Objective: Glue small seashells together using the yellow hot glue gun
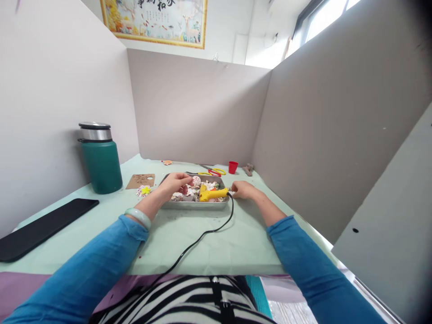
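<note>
My left hand (178,183) is over the left part of a metal tray (195,205). Its fingers are pinched at the edge of a round white piece with reddish specks (196,181). Many small shells (191,191) and bits fill the tray. A yellow glue gun (213,194) lies across its right side, with a black cord (199,238) running toward me. Just beyond the tray's right end, my right hand (242,190) rests low with its fingers curled together. What those fingertips hold, if anything, is too small to make out.
Scissors with yellow and red handles (216,172) lie behind the tray, near a red cup (232,167) and a brownish piece (248,169). To the left are a brown card (141,181), a yellow star piece (146,190), a green bottle (101,164) and a black slab (50,227). Partitions (199,108) surround the table.
</note>
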{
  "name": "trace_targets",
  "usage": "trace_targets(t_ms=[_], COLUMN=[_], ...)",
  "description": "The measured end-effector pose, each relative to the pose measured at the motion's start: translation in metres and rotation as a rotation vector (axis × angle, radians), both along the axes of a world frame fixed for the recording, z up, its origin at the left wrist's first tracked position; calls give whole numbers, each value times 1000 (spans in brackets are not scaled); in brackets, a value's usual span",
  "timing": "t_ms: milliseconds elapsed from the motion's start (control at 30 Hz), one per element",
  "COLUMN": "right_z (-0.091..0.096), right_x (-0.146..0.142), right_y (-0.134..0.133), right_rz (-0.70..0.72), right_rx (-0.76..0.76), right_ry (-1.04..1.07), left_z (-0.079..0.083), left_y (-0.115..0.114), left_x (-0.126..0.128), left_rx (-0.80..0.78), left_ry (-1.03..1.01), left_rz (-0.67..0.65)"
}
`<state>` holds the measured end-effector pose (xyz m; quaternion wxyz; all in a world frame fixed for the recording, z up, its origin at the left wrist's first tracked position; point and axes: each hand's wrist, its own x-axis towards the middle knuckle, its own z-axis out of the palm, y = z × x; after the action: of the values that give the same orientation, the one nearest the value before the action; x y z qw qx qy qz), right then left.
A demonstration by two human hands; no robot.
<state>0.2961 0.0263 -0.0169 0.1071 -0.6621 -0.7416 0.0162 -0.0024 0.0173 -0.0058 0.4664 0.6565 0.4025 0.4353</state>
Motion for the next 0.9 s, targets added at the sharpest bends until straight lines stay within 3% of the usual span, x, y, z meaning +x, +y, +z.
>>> trace_targets(t_ms=[467,633,733,900], right_z=[3,11,17,24], right_x=[13,15,8,-5], right_y=[3,-1,-6,-13], right_rz=[46,53,21,-24], right_rx=[-81,-134,-97,143], right_ry=[-92,-102,-120,-103], left_z=[6,9,11,12], left_y=[-6,-9,-7,-1], left_x=[1,-3,-8,-18], left_rx=[-82,-139,-75,281], left_ry=[-85,-142,51,785], left_rz=[17,89,196,298])
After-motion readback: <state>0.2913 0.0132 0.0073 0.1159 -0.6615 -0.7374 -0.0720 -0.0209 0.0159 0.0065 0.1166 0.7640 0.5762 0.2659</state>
